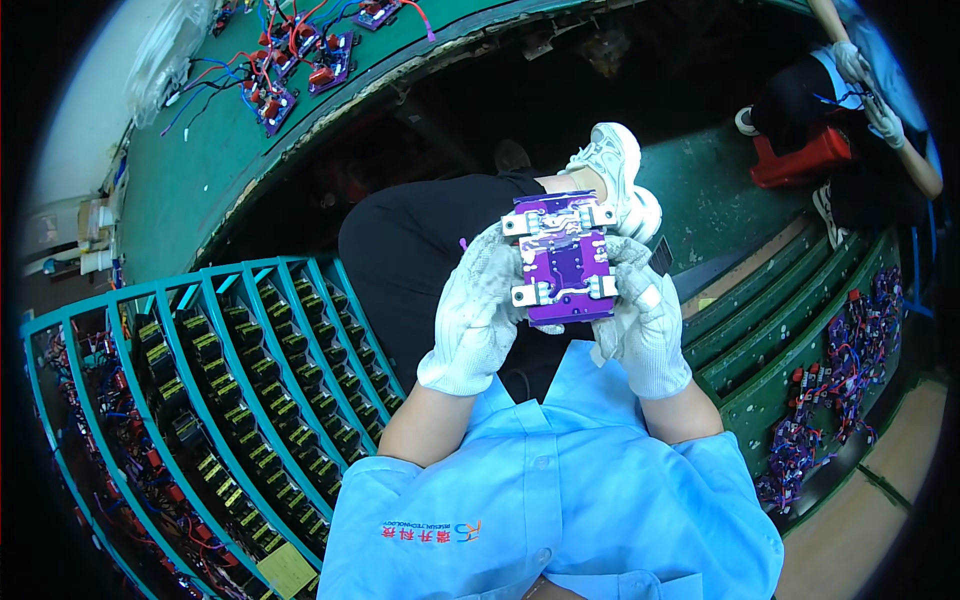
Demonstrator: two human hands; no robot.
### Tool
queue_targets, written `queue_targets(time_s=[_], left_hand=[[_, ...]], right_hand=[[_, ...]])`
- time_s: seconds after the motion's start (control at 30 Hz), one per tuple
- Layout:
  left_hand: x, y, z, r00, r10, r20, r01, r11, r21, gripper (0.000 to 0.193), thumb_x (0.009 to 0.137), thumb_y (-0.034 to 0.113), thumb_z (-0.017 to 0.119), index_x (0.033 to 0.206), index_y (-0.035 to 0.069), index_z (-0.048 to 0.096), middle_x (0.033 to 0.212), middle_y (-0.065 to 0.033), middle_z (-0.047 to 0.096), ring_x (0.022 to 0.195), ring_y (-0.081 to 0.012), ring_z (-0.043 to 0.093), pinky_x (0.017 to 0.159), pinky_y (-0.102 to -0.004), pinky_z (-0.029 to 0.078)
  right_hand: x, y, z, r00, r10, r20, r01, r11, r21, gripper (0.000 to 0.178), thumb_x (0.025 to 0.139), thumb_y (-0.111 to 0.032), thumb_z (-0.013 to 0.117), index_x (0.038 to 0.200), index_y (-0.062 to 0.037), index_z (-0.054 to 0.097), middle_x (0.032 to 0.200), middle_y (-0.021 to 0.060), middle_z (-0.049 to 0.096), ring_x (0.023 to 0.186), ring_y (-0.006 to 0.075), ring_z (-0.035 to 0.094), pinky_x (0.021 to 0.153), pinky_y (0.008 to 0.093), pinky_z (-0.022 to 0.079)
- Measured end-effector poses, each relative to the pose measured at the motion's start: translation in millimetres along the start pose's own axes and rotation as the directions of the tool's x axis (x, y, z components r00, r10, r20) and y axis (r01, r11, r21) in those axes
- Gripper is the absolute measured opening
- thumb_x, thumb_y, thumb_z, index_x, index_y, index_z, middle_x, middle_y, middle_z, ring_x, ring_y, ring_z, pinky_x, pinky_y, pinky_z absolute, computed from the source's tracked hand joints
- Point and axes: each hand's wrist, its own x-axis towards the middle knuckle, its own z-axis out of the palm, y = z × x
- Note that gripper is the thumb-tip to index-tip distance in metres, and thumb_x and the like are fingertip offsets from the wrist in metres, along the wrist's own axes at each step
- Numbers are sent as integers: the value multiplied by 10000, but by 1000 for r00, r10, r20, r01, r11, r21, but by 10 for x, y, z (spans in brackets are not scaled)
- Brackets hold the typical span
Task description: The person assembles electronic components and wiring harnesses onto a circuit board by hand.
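Between my two gloved hands I hold a purple circuit board, up in front of my lap. Silver metal tabs with holes stick out at its left and right edges, and pale solder runs across the face turned to me. My left hand grips the left edge, wearing a white knit glove. On the opposite edge, my right hand closes in a matching glove, with a loose whitish bit near the thumb side. The fingertips of both hands are partly hidden behind the board.
To the left, a green slotted rack holds rows of black-and-yellow parts. Wired purple boards lie on the green bench. More boards fill a rack at right. A co-worker's gloved hands work near a red stool.
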Motion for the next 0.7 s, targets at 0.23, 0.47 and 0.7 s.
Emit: queue_targets(time_s=[0.23, 0.47, 0.7], left_hand=[[41, -62, -98, 994, 24, 104, -3, 981, -196, 494, 968, 372, 310, 1267, -14, 385, 1197, -157, 505, 1077, -216, 538, 899, -359, 473], [3, -39, -65, 995, 80, 66, -72, 990, -125, 492, 976, 365, 280, 1256, -23, 394, 1192, -157, 509, 1084, -211, 532, 932, -341, 444], [-18, 6, 60, 989, 143, -26, -140, 984, 111, 507, 979, 354, 264, 1266, -53, 356, 1176, -173, 508, 1047, -207, 562, 867, -308, 491]], right_hand=[[6, 134, -141, 963, -75, 260, -11, 950, 312, 388, 925, -360, 455, 1149, -43, 457, 961, 53, 557, 834, 125, 578, 686, 274, 521], [-20, 128, -36, 989, -46, 141, 18, 981, 194, 420, 916, -415, 448, 1145, -63, 440, 904, 47, 563, 678, 113, 582, 494, 233, 504], [-52, 157, -17, 985, -48, 164, 12, 977, 214, 422, 899, -454, 457, 1130, -103, 421, 854, 57, 576, 552, 123, 581, 392, 250, 483]])
